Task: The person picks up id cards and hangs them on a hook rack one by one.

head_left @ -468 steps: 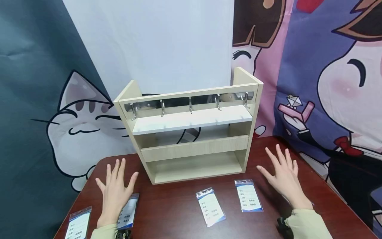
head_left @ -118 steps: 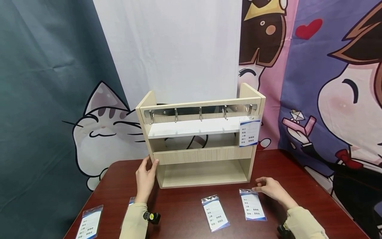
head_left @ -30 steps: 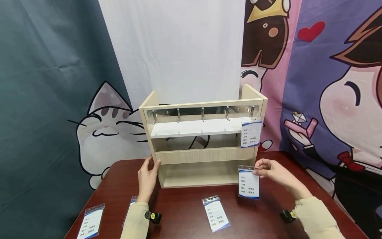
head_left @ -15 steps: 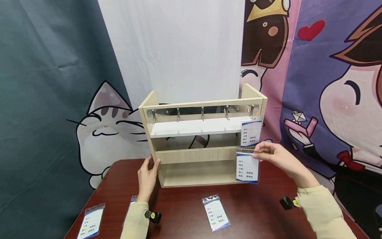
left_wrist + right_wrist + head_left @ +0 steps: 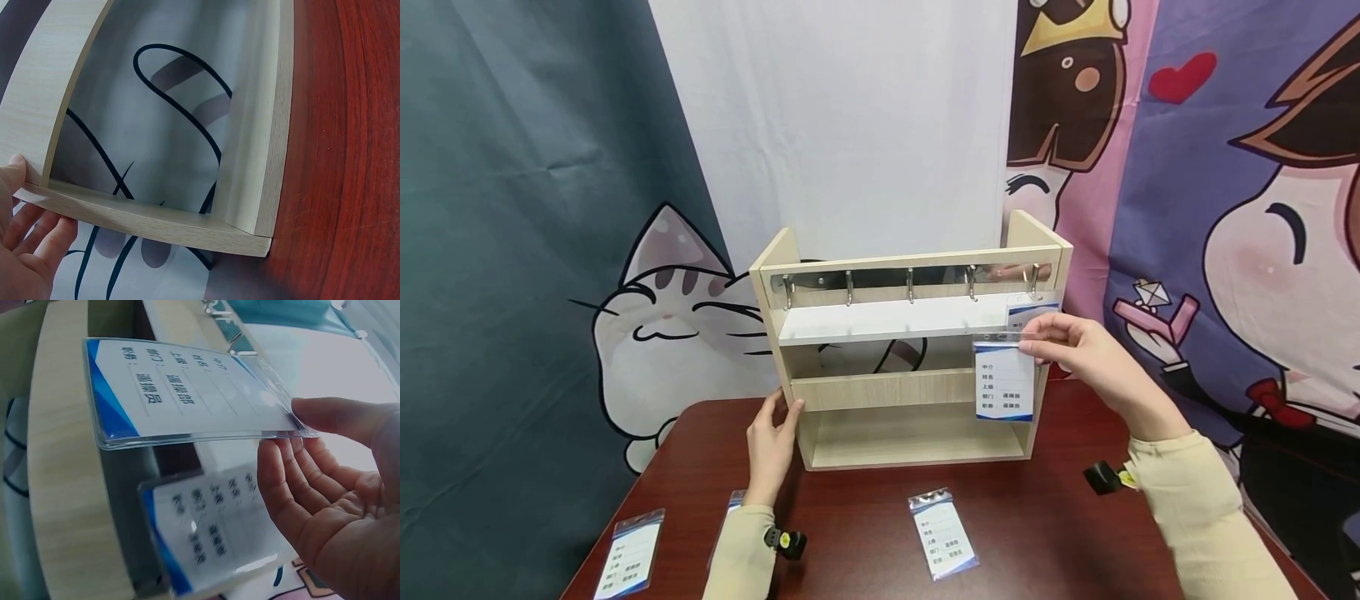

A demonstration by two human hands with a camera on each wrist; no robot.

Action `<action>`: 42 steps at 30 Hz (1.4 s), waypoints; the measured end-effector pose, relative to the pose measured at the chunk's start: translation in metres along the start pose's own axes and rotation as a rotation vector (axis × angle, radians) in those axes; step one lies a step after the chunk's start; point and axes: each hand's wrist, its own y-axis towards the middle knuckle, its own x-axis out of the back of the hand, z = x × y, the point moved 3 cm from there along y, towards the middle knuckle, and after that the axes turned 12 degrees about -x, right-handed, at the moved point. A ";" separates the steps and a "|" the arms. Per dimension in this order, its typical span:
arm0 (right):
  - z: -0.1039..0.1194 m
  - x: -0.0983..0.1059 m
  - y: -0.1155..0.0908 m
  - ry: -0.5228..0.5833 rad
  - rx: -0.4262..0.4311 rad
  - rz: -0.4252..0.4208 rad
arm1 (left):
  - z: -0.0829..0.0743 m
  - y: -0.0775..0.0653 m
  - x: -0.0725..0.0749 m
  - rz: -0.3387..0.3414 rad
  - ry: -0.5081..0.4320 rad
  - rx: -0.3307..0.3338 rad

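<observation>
My right hand (image 5: pixel 1093 367) pinches a clear-sleeved name badge (image 5: pixel 1004 383) by its upper right corner, thumb on one face and fingers on the other. The badge hangs upright before the right part of a pale wooden shelf unit (image 5: pixel 883 392), below the metal hooks (image 5: pixel 972 285). A second badge (image 5: pixel 215 519) hangs from the rightmost hook, partly covered by my right hand in the head view. With my left hand (image 5: pixel 769 450) I grip the unit's left side panel (image 5: pixel 150 215), thumb at the front and fingers curled behind the edge.
On the dark red table (image 5: pixel 850 533) lie a badge (image 5: pixel 943 537) at front centre and another badge (image 5: pixel 630 557) at far left. A third badge (image 5: pixel 735 501) is mostly hidden under the left sleeve. A printed cloth (image 5: pixel 850 125) stands behind the unit.
My right hand first draws the badge off the table, then raises it up and slightly left to just below hook height. My left hand stays on the side panel.
</observation>
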 end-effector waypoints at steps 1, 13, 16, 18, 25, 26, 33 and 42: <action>0.003 -0.001 0.001 0.000 0.003 -0.009 | 0.000 0.000 0.000 -0.001 0.003 -0.003; 0.025 -0.013 0.019 0.223 0.086 -0.064 | 0.002 0.000 -0.003 0.008 0.013 -0.006; 0.026 -0.016 0.022 0.304 0.094 -0.073 | 0.002 0.000 -0.004 0.013 0.017 -0.008; 0.027 -0.017 0.023 0.329 0.097 -0.085 | 0.001 0.000 -0.004 0.013 0.009 -0.009; 0.029 -0.020 0.025 0.263 0.098 -0.134 | -0.001 0.001 -0.004 0.017 -0.006 -0.007; 0.030 -0.020 0.026 0.246 0.096 -0.143 | -0.001 0.001 -0.004 0.016 -0.005 -0.009; 0.033 -0.024 0.030 0.185 0.080 -0.187 | 0.002 0.001 -0.002 -0.003 0.021 -0.039; 0.034 -0.030 0.032 0.151 0.070 -0.270 | 0.004 0.000 0.000 0.000 0.022 -0.041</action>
